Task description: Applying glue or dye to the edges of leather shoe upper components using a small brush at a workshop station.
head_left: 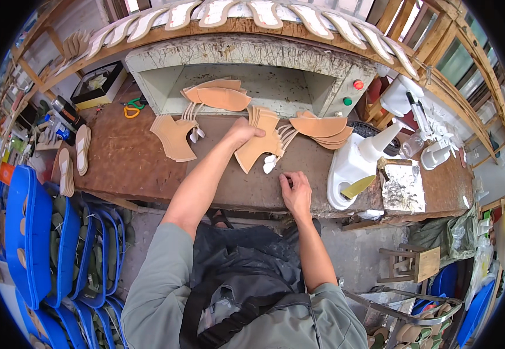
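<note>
My left hand is closed on the left edge of a stack of tan shoe uppers, its thumb on top. Thin straps with small white tips run from this stack to rounded tan pieces on the right. My right hand rests at the bench's front edge, fingers loosely bent and slightly apart, holding nothing. Left of my left hand lies a second stack of tan uppers. Its straps lead up to more rounded pieces at the opening of a grey metal box.
A white spouted bottle stands right of my right hand, beside a stained white board. Orange-handled scissors and pale insoles lie leftward. Insoles line a wooden shelf above. Blue bins and a wooden stool flank me.
</note>
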### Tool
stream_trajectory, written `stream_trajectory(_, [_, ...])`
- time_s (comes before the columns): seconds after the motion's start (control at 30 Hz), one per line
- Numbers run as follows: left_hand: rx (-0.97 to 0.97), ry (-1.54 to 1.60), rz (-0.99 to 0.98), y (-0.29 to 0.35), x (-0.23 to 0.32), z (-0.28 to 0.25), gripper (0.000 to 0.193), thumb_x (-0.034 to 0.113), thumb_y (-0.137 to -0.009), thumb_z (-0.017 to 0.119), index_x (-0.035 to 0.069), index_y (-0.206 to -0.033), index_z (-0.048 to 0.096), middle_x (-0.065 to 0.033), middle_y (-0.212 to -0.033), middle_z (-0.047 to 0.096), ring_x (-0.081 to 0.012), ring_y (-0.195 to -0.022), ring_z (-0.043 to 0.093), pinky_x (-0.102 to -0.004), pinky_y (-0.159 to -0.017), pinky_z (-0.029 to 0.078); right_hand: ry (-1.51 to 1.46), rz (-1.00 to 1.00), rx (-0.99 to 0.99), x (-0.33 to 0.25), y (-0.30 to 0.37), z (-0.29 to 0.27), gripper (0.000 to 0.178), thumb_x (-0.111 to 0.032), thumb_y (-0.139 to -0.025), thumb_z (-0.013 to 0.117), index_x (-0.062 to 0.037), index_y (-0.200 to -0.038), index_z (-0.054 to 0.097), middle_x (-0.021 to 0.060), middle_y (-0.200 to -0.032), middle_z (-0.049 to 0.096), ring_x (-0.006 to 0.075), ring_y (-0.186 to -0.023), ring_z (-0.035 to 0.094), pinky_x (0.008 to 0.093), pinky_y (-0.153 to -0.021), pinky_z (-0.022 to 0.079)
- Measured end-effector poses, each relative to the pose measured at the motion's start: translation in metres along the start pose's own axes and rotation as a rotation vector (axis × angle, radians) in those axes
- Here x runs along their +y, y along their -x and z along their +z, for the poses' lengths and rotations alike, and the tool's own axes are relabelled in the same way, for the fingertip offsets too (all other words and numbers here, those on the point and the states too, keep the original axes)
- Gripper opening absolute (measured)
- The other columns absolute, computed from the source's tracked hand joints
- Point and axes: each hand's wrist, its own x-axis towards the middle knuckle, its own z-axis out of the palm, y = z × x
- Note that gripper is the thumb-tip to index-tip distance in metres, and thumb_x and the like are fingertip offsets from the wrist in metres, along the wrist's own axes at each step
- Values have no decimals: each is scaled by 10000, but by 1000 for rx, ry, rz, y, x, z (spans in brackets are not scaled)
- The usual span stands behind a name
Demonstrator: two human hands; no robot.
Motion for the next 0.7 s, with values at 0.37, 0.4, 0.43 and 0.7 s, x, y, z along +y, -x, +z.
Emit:
stream_trajectory(0.37, [-373, 581, 116, 91, 34, 5, 478, -4, -731, 638, -35, -1182, 484, -136, -1065, 605, -212, -926, 624, -328, -816, 513, -70, -47, 24, 10, 5, -1, 100, -89, -794, 619, -21, -868, 615, 112, -825, 586, 272, -760, 566, 342, -690, 459])
stream_trajectory(0.4, [-389, 591, 131, 102, 36, 2, 497, -3, -724, 639, -37, -1192, 476, -135, -1078, 599, -211, -941, 617, -330, -826, 505, -162, 7, 108, 9, 9, -5, 106, -76, -804, 617, -12, -887, 612, 109, -833, 588, 247, -759, 564, 315, -699, 456])
stream_trajectory(0.43, [-396, 599, 150, 115, 40, -3, 516, -1, -717, 641, -39, -1202, 469, -134, -1091, 593, -210, -957, 610, -333, -837, 497, -258, 57, 189, 6, 11, -9, 112, -64, -813, 615, -3, -907, 609, 106, -840, 589, 222, -758, 562, 289, -708, 453])
stream_trajectory(0.7, [-380, 591, 110, 190, 41, -36, 587, 30, -703, 690, -28, -1235, 449, -92, -1143, 571, -176, -1033, 559, -311, -905, 430, -134, -96, -80, -34, -68, -54, 485, -165, -783, 675, 15, -1195, 494, 168, -1120, 554, 282, -1044, 535, 342, -903, 415])
